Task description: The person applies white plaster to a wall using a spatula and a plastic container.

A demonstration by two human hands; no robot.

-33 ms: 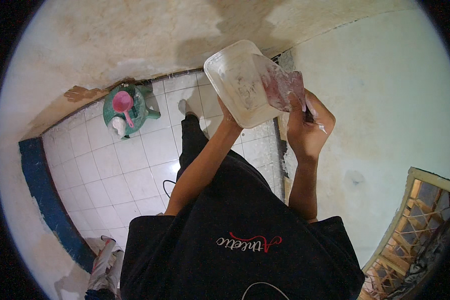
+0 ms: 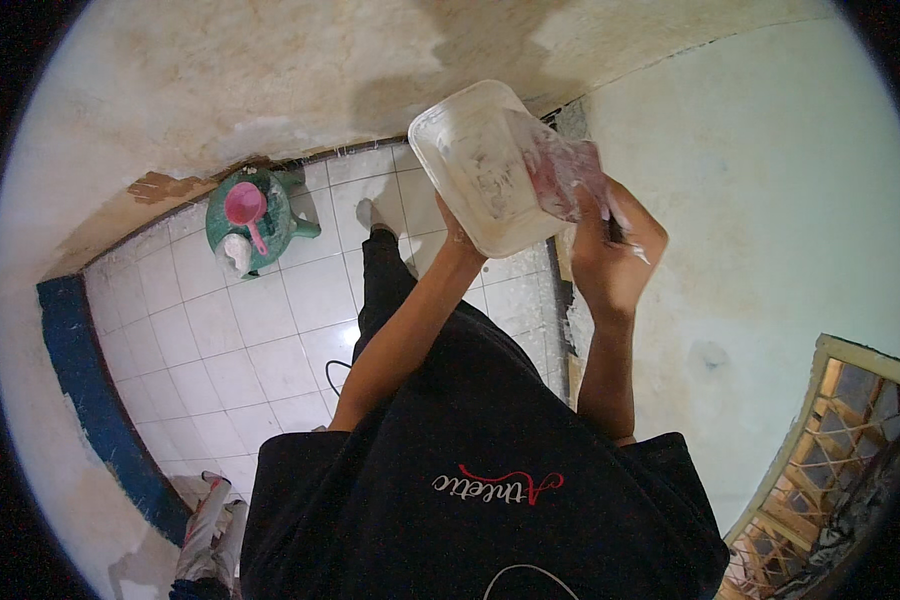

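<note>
My left hand (image 2: 458,232) grips a translucent white plastic container (image 2: 470,160) from beneath and at its left side, tilted up in front of me, with pale residue smeared inside. In my right hand (image 2: 610,245) is a flat dark-red scraper (image 2: 560,175), coated with white smears, its blade lying over the right part of the container. Some white paste shows on that hand. My left fingertips are hidden behind the container.
A green plastic stool (image 2: 285,225) holds a pink dipper (image 2: 245,203) and a white lump (image 2: 234,256). Tiled floor (image 2: 230,350) meets stained walls (image 2: 710,200) and a blue band (image 2: 95,380). A lattice frame (image 2: 815,440) is right; a pale bundle (image 2: 210,535) lies lower left.
My right hand and the scraper have shifted slightly leftward over the container. The container and my left hand look unchanged.
</note>
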